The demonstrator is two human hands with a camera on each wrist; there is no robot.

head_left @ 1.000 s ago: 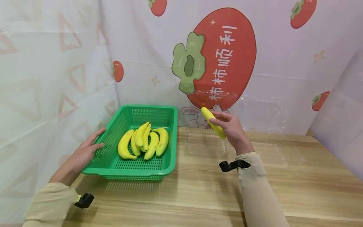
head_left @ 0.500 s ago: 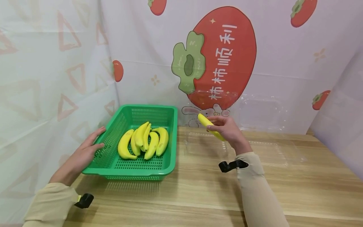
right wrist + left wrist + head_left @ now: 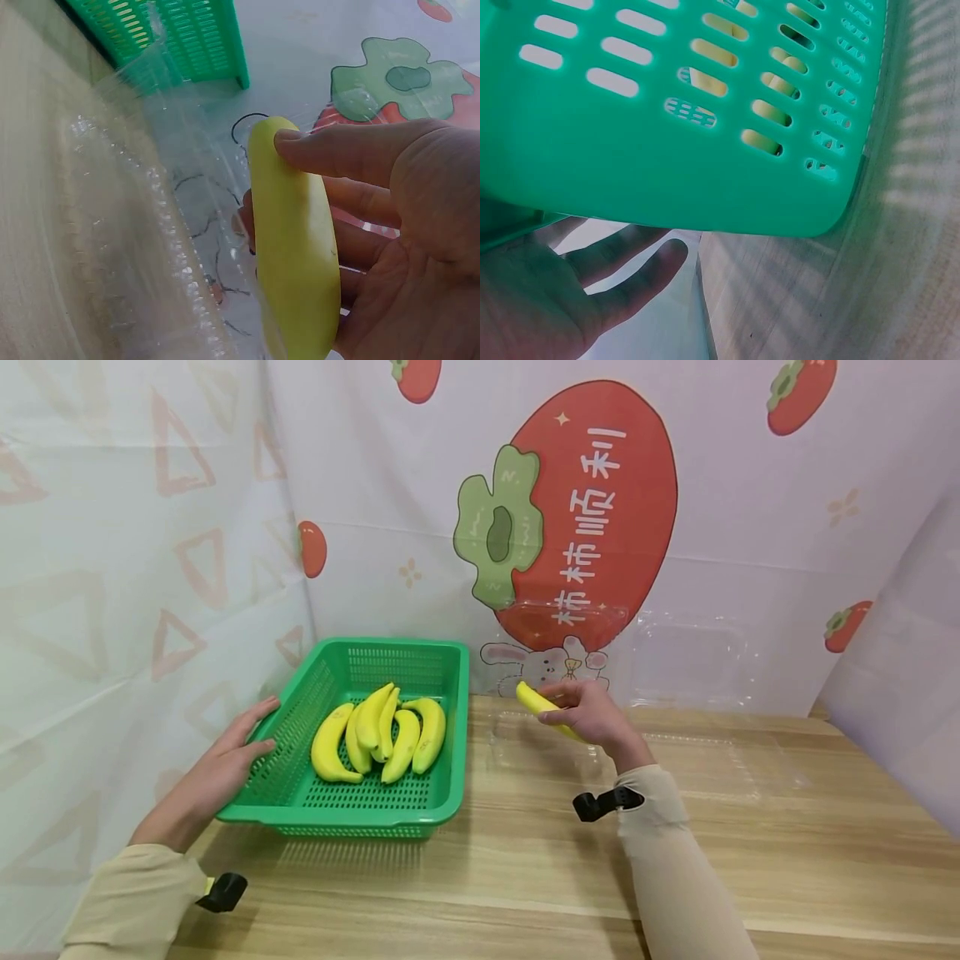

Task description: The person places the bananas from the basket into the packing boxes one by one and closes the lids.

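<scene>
My right hand (image 3: 596, 720) holds a single yellow banana (image 3: 534, 700) over the near clear plastic clamshell box (image 3: 543, 752), whose lid stands raised behind it. In the right wrist view the thumb presses on the banana (image 3: 292, 240) near its upper end, with fingers behind it. At the left, a green perforated basket (image 3: 341, 816) contains several bananas (image 3: 386, 731) in a loose cluster. My left hand (image 3: 213, 772) rests against the basket's left rim with extended fingers. The left wrist view shows relaxed fingers (image 3: 641, 281) beside the basket's outer wall (image 3: 652, 180).
A second clear clamshell box (image 3: 708, 768) stands open to the right, its lid upright by the back curtain (image 3: 780, 560). Both boxes are hard to make out against the wooden table (image 3: 525, 893). A white curtain (image 3: 150, 568) borders the left side.
My right hand has lowered the banana toward the near clamshell box, shifting slightly left, and the banana lies at a flatter tilt. The left hand and basket have stayed put.
</scene>
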